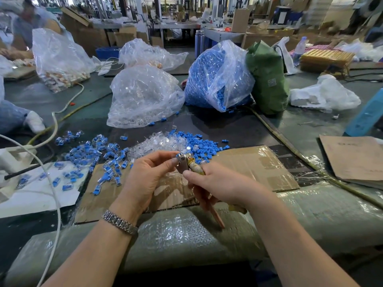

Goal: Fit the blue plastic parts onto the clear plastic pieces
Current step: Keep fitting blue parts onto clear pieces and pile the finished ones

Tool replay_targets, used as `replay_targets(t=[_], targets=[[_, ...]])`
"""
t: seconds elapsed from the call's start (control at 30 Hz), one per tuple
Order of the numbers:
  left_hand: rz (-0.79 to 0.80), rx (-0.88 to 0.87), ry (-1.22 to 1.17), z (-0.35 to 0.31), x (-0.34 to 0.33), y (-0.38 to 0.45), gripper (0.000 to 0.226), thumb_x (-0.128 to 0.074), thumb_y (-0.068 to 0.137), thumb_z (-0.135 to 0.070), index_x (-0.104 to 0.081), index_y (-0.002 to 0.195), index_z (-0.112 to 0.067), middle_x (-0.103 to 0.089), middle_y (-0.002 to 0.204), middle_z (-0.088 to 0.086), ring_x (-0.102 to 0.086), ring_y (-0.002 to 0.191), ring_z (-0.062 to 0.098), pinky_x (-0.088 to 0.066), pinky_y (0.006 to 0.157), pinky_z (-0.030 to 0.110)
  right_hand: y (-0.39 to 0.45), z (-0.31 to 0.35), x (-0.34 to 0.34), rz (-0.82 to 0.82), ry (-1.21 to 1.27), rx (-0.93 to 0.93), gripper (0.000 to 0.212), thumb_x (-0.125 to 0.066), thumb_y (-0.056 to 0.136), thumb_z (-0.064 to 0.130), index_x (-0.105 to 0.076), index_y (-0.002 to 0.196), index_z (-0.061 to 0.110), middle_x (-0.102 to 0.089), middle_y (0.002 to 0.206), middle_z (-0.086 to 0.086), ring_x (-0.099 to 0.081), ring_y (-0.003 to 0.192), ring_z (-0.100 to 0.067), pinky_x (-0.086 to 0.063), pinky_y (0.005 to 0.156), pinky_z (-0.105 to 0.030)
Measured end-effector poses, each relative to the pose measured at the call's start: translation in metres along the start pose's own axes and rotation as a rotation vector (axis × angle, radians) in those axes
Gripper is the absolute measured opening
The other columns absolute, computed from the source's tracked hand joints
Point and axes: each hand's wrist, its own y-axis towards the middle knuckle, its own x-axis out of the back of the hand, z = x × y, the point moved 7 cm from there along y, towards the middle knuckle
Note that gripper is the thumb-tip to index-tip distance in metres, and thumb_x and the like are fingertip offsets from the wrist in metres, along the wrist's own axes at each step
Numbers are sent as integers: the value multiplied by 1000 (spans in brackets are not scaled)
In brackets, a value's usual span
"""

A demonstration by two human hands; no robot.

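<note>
Right hand [217, 183] grips pliers [187, 164]; left hand [149, 175] pinches blue part [178, 155] at their tip.

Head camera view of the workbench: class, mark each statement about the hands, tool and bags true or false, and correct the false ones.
1. The right hand grips metal pliers. True.
2. The left hand lies flat on the brown cardboard sheet. False: it is raised, pinching a small blue plastic part at the pliers' tip.
3. The clear plastic bag of blue parts stands beside a green bag. True.
4. A metal bracelet is on the right wrist. False: the left.
</note>
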Motion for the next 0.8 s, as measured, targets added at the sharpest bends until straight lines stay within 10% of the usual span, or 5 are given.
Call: replay_targets(t=[0.2,0.33,0.57,0.8], targets=[[-490,-283,552,-26,37,-6,17,-69,93,-11,-69,98,-27,-68,98,-6,-64,88,4,-56,82,26,3,-20,54,-325,-203,-40,36,-60,95,52,-57,79,20,-60,68,4,-52,50,-6,-41,49,-23],[-774,-259,870,-31,52,-11,32,-62,88,-3,-64,115,-20,-42,112,1,-47,109,22,-40,94,32,1,-53,91,-624,-588,-233,37,-62,93,49,-60,95,12,-66,99,-10,-61,92,-30,-41,69,-35],[-181,-508,1037,-18,-13,-2,20,-67,91,-8,-70,105,-23,-57,101,-8,-48,95,8,-44,86,23,5,-74,87,-700,-757,-395,55,-55,96,53,-55,130,9,-49,131,-17,-44,124,-35,-41,101,-49],[16,-551,1326,-4,-37,-6,33,-53,95,-35,-70,123,-31,-63,118,-14,-44,109,10,-36,92,37,23,-20,46,-646,-651,152,14,-56,101,37,-69,103,33,-57,102,9,-48,106,-17,-36,97,-44]])
